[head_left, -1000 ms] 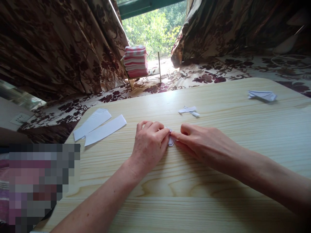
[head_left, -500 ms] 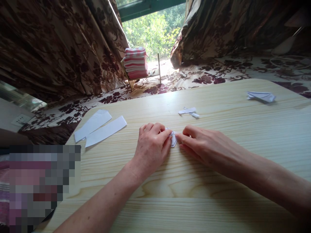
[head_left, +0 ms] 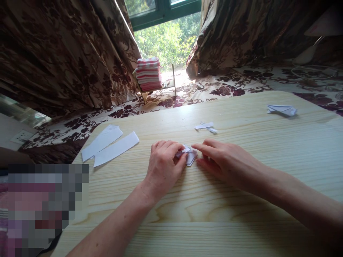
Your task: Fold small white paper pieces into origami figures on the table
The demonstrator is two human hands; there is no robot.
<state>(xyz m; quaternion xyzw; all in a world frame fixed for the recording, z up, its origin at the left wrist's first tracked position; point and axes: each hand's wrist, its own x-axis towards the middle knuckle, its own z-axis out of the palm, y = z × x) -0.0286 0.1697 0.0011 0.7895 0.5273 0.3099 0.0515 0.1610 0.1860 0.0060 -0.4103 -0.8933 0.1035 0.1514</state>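
A small folded piece of white paper (head_left: 191, 158) lies on the pale wooden table (head_left: 203, 228), between my two hands. My left hand (head_left: 166, 160) pinches its left part between thumb and fingers, which hide some of the folds. On the other side, my right hand (head_left: 218, 155) has its index finger stretched toward the paper's upper right edge, with thumb and index apart. Its other fingers are curled under and partly hidden. Whether the right fingertip touches the paper I cannot tell.
White paper strips (head_left: 116, 149) lie at the table's left. Small paper scraps (head_left: 205, 126) sit beyond my hands, and another folded paper (head_left: 282, 110) is at the far right. Behind the table, a small stand holds folded pink-and-white cloths (head_left: 148, 74). A lamp (head_left: 308, 53) stands at the back right.
My right index finger has lifted and straightened, and its thumb has spread away from it. More of the folded paper shows between the hands. The whole view has shifted slightly.
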